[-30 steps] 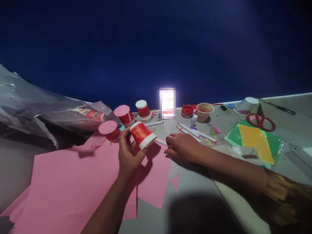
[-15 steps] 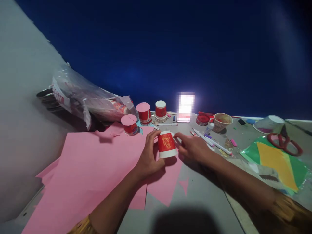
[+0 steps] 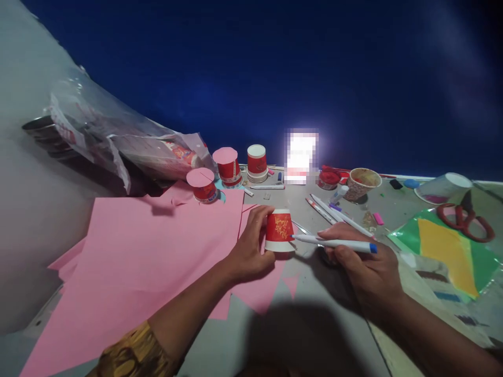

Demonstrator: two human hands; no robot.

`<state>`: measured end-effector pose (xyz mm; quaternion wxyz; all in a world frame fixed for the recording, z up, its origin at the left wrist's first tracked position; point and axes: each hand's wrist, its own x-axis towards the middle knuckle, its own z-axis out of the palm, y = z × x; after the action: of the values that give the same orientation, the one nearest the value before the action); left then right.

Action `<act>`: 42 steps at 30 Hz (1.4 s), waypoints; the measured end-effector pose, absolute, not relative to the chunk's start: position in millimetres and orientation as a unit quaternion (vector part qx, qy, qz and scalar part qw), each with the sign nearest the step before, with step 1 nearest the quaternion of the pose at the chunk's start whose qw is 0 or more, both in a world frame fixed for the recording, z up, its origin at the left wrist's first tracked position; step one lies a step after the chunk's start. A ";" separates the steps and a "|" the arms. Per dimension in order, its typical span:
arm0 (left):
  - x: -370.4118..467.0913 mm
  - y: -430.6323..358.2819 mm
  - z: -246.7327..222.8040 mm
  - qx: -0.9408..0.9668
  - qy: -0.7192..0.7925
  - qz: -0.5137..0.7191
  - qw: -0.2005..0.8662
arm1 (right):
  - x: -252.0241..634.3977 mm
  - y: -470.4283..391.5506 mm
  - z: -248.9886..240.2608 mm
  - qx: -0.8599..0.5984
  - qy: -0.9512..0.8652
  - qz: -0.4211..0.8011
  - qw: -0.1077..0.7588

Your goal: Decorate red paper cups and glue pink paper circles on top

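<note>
Between the thumb and fingers of my left hand (image 3: pixel 253 246) is a red paper cup (image 3: pixel 280 231) with gold lettering, held upside down with its white rim low. My right hand (image 3: pixel 363 264) grips a white marker (image 3: pixel 334 243) with a blue end. The marker's blue tip points left and is at the cup's right side; whether it touches cannot be made out. Under and beside my left arm lie sheets of pink paper (image 3: pixel 157 262).
Behind stand pink-topped cups (image 3: pixel 201 180), an upturned red cup (image 3: pixel 257 159) and a glowing phone (image 3: pixel 301 157). To the right are loose markers (image 3: pixel 322 209), a patterned cup (image 3: pixel 359 186), red-handled scissors (image 3: pixel 466 222) and green and yellow sheets (image 3: pixel 448 256). A plastic bag (image 3: pixel 129 141) lies left.
My right hand has moved away from the cup to the right, and the marker now shows plainly in it, tip at the cup. The view has shifted slightly; my left hand keeps the cup.
</note>
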<state>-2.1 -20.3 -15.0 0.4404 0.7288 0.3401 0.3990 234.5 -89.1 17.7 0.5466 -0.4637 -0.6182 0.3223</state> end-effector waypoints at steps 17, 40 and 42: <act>-11.1 -15.8 -7.0 0.784 0.323 0.392 0.357 | 220.9 -85.7 32.2 -0.451 -0.694 0.201 0.524; -9.7 -16.5 -3.7 0.806 0.305 0.379 0.338 | 218.6 -79.6 36.0 -0.357 -0.808 0.079 0.461; -9.9 -16.4 -4.0 0.808 0.300 0.380 0.337 | 219.0 -79.3 35.6 -0.355 -0.810 0.085 0.460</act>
<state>-9.9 -16.4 -4.0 0.3371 0.8076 0.3002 0.3795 219.0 -79.3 35.6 0.4596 -0.3549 -0.8097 0.0850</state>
